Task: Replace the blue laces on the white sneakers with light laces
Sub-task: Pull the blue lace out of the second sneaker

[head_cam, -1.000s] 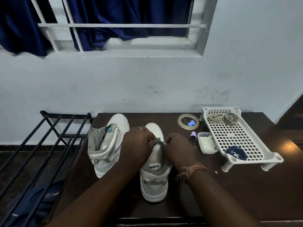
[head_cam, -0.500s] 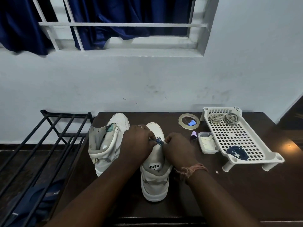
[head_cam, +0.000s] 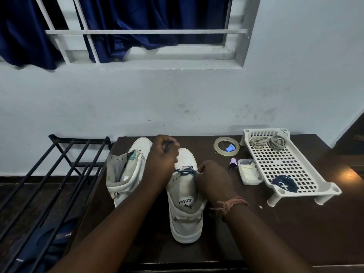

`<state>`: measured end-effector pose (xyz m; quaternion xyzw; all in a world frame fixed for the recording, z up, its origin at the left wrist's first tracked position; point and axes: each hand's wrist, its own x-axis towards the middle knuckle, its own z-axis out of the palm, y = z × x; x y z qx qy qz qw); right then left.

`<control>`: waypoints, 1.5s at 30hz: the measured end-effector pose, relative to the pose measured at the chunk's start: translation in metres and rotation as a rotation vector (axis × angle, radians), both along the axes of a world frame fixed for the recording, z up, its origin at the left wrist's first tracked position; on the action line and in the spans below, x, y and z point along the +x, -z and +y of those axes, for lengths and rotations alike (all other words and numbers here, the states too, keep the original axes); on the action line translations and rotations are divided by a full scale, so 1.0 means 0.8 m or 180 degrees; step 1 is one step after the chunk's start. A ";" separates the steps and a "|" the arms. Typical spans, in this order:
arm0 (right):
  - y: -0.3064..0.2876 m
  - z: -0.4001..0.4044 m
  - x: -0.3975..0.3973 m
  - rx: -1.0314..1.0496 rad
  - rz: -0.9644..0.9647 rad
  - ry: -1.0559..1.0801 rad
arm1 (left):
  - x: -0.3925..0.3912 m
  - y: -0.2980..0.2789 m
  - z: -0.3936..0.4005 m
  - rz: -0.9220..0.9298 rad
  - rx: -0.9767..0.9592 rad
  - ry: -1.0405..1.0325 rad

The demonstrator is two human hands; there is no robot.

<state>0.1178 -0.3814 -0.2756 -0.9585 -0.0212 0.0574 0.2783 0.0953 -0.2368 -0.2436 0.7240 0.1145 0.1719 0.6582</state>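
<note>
At frame centre, a blue lace (head_cam: 185, 171) is pinched by the left hand (head_cam: 163, 154) and drawn from the right-hand white sneaker (head_cam: 186, 194). The sneaker's side is gripped by the right hand (head_cam: 212, 178). Light laces (head_cam: 267, 142) are coiled in the white tray (head_cam: 283, 166), right of frame.

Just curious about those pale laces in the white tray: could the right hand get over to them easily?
Probably yes. The right hand rests by the shoe, and only low items lie between it and the pale laces in the open-topped tray.

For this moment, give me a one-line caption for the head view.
Left hand pulls a blue lace from the right sneaker while the right hand steadies it.
</note>
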 end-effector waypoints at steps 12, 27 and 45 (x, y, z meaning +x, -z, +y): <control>0.002 0.000 0.003 0.0008 0.0073 -0.0023 | -0.004 0.030 0.002 0.0525 0.3228 0.0029; 0.005 0.000 0.003 -0.0003 -0.0025 -0.0059 | 0.001 0.030 0.010 0.0388 0.1928 0.0180; -0.007 0.002 -0.005 -0.0033 0.0094 -0.0031 | 0.005 -0.006 0.011 0.0384 -0.0344 -0.0395</control>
